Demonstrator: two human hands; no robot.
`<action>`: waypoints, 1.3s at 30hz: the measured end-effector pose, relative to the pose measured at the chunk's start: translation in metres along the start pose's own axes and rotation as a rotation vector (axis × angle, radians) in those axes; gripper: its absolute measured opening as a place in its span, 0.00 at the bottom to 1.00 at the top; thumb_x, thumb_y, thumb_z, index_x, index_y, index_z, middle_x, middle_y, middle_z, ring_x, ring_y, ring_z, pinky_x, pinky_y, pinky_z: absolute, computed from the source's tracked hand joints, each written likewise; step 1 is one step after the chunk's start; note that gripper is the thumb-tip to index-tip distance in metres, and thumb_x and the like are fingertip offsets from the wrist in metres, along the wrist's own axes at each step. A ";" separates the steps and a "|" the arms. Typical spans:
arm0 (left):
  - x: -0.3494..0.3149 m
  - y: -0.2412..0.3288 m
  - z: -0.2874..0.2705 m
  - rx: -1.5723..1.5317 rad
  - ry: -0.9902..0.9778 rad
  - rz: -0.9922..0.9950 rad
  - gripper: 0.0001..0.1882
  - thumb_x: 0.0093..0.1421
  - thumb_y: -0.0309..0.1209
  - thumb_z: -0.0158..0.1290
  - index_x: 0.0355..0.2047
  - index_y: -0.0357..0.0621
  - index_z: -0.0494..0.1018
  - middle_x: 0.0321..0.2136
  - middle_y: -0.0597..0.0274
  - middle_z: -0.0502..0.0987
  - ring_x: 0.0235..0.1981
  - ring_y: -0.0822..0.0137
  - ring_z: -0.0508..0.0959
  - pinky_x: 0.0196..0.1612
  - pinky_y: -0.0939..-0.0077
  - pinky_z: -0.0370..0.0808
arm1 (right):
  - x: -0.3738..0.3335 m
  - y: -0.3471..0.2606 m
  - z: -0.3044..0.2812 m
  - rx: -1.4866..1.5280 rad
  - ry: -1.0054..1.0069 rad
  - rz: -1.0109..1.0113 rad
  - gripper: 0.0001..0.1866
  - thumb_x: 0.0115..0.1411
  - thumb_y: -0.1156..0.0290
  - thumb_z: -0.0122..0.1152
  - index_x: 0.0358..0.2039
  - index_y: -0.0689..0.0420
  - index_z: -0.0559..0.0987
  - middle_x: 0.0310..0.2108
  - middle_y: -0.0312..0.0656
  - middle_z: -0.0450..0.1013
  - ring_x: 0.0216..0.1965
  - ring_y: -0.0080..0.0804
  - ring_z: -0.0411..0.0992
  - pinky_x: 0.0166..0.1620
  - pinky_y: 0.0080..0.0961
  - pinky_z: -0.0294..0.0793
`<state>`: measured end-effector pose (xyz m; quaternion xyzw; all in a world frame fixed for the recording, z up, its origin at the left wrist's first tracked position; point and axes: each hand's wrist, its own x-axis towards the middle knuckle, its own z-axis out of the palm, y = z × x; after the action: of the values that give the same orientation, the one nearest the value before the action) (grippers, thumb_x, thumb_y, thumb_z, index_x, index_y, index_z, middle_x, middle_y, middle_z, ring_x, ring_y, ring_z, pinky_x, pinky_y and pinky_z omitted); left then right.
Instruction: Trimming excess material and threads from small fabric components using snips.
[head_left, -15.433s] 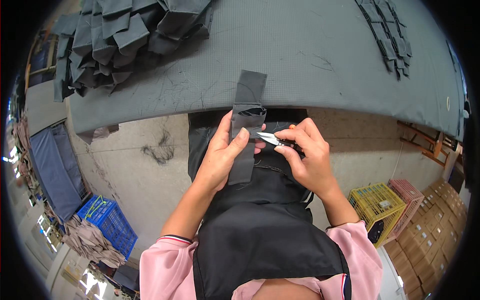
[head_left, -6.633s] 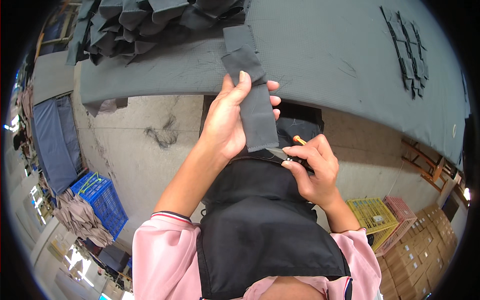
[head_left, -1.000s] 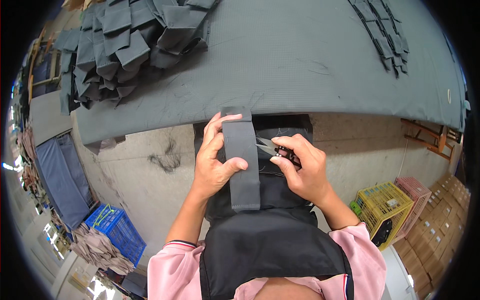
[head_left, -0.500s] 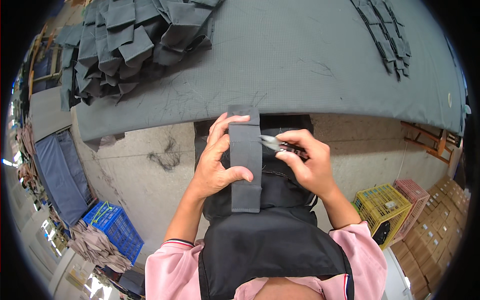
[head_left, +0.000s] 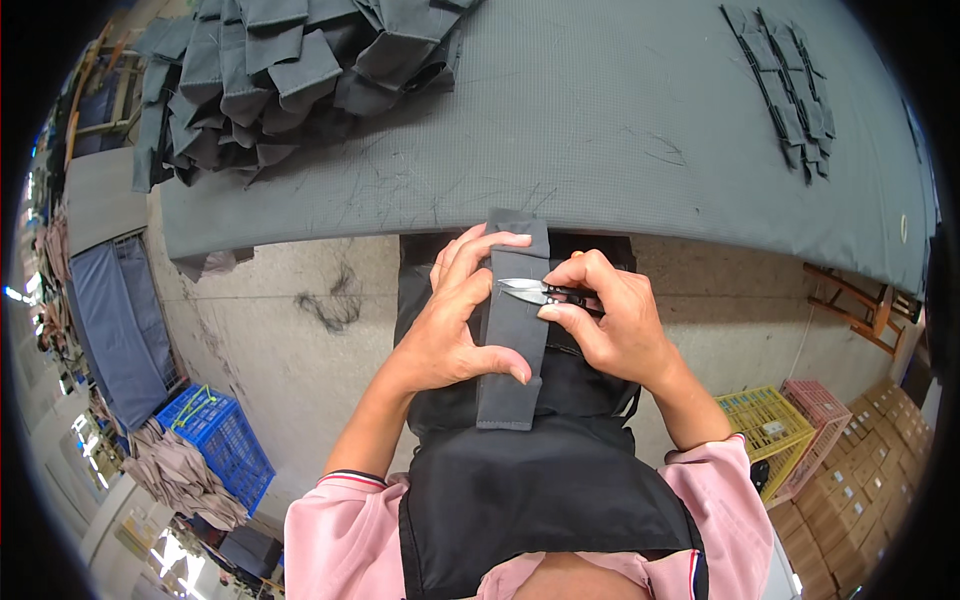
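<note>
A long dark grey fabric strip (head_left: 512, 345) with stitched ends lies over my lap, its far end at the table edge. My left hand (head_left: 455, 320) grips it from the left, fingers across the far part and thumb on the near part. In my right hand (head_left: 615, 315) is a pair of thread snips (head_left: 540, 292), held between thumb and fingers. The pale metal blades point left and lie over the middle of the strip, slightly parted. A fine loose thread shows near their tips. Beneath the strip is my black apron (head_left: 545, 490).
Across the grey-covered table (head_left: 600, 120), a heap of grey fabric strips (head_left: 300, 80) sits at the far left and a smaller row of strips (head_left: 785, 85) at the far right. Thread scraps (head_left: 335, 305) lie on the floor. Blue (head_left: 220, 445) and yellow crates (head_left: 765, 430) stand either side.
The snips have moved left from beside the strip to over its middle. My left hand and the strip have shifted slightly right in view, and the strip is a little tilted.
</note>
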<state>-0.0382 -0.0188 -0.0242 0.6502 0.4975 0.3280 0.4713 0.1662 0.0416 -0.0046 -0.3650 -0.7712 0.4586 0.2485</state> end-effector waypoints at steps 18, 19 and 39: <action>0.037 0.014 0.012 -0.563 0.567 -0.322 0.14 0.66 0.33 0.45 0.35 0.32 0.75 0.47 0.59 0.71 0.37 0.77 0.70 0.39 0.84 0.68 | -0.029 -0.020 0.027 -0.188 0.049 -0.295 0.28 0.33 0.75 0.65 0.42 0.57 0.77 0.17 0.35 0.62 0.15 0.30 0.64 0.19 0.25 0.64; 0.039 0.015 0.009 -0.723 0.527 -0.400 0.15 0.66 0.34 0.44 0.37 0.33 0.74 0.47 0.57 0.71 0.36 0.78 0.70 0.38 0.85 0.68 | -0.027 -0.014 0.030 -0.184 0.111 -0.362 0.26 0.33 0.75 0.65 0.40 0.57 0.78 0.17 0.35 0.62 0.15 0.30 0.64 0.19 0.26 0.64; 0.009 0.007 0.019 -0.442 0.484 -0.382 0.08 0.54 0.27 0.59 0.31 0.36 0.74 0.28 0.64 0.72 0.26 0.78 0.69 0.32 0.82 0.67 | 0.013 0.000 0.023 0.520 0.319 0.368 0.13 0.54 0.73 0.65 0.38 0.61 0.73 0.26 0.33 0.68 0.27 0.15 0.65 0.27 0.15 0.65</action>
<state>-0.0165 -0.0155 -0.0245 0.3322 0.6241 0.4776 0.5216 0.1415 0.0396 -0.0148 -0.4894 -0.5014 0.6140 0.3635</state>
